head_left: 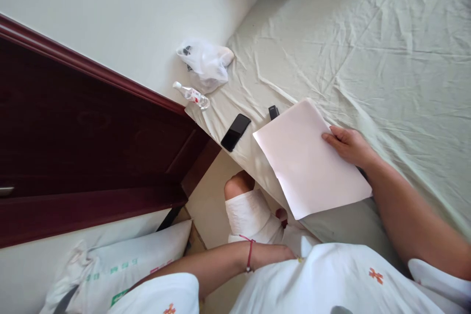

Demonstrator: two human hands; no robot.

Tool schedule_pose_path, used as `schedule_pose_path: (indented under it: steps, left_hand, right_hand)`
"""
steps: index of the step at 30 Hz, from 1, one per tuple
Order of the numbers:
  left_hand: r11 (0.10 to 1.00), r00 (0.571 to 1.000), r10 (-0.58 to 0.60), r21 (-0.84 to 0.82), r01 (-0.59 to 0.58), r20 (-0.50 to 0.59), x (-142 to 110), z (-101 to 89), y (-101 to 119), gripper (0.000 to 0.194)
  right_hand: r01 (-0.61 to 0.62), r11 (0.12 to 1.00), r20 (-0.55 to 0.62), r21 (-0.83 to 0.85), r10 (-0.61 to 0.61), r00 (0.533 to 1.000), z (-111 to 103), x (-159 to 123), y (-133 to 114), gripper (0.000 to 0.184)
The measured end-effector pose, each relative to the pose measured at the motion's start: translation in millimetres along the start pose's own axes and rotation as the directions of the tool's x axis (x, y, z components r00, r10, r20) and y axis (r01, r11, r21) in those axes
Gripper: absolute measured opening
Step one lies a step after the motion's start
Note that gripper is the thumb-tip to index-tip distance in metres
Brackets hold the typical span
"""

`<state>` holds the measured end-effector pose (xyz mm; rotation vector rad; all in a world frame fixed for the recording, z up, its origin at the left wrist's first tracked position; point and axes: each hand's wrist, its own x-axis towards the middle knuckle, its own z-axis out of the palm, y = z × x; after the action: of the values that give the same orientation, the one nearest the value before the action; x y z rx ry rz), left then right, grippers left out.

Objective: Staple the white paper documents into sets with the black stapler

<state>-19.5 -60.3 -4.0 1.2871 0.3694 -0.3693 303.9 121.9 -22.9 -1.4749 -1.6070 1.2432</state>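
My right hand (349,146) grips the right edge of a blank white sheet of paper (311,164), thumb on top and the other fingers beneath. Whether it is one sheet or a thin stack I cannot tell. The paper lies tilted over the edge of the cloth-covered bed (390,68). My left hand (274,256), with a red cord at its wrist, rests low by my lap. Its fingers are hidden behind my white shirt, where a small pale bit (305,246) sticks up. A small black object (273,112) shows partly beyond the paper's far corner.
A black phone (236,132) lies near the bed's edge. Behind it are a clear plastic bottle (193,95) on its side and a white plastic bag (206,65) against the wall. Dark red wooden furniture (91,122) and a white printed sack (136,255) stand at left.
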Motion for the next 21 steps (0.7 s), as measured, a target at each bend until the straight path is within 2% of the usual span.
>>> schedule_pose_path:
  steps: [4, 6, 8, 10, 12, 14, 16, 18, 21]
  left_hand:
    - [0.998, 0.991, 0.048, -0.044, -0.043, 0.126, 9, -5.9, -1, 0.033]
    - [0.996, 0.986, 0.084, -0.033, -0.08, 0.141, 11, -7.2, -1, 0.03]
    - [0.99, 0.988, 0.14, 0.024, -0.141, 0.067, 10, -8.3, -1, 0.03]
    - [0.971, 0.982, 0.176, 0.174, -0.161, -0.07, 6, -10.9, -1, 0.03]
    - [0.935, 0.959, 0.161, 0.347, -0.073, -0.231, 1, -14.9, -1, 0.028]
    - [0.906, 0.934, 0.122, 0.422, 0.033, -0.336, -5, -18.6, -4, 0.024]
    - [0.92, 0.924, 0.099, 0.388, 0.056, -0.369, -6, -19.8, -10, 0.022]
    - [0.956, 0.938, 0.095, 0.292, 0.007, -0.333, -6, -18.4, -15, 0.026]
    - [0.987, 0.938, 0.072, 0.157, -0.019, -0.338, -6, -18.1, -15, 0.041]
  right_hand:
    - [-0.006, 1.0, -0.011, -0.006, 0.006, 1.0, 1, 0, 1, 0.052]
    - [-0.012, 1.0, -0.008, 0.007, 0.012, 1.0, 1, 0, 1, 0.052]
    - [-0.011, 1.0, -0.001, 0.007, 0.011, 1.0, 1, -1, 0, 0.051]
    - [-0.005, 1.0, 0.004, -0.002, 0.005, 1.0, 1, -1, -1, 0.051]
    - [-0.002, 1.0, 0.004, -0.005, 0.002, 1.0, 1, -1, -1, 0.051]
    - [-0.005, 1.0, -0.004, -0.007, 0.005, 1.0, 1, -1, -1, 0.051]
    - [-0.011, 1.0, -0.012, -0.013, 0.011, 1.0, 1, -1, -1, 0.052]
    - [-0.018, 1.0, -0.015, -0.014, 0.017, 1.0, 1, -2, -1, 0.052]
    - [-0.034, 0.999, -0.017, -0.007, 0.034, 0.999, -1, -2, 0, 0.051]
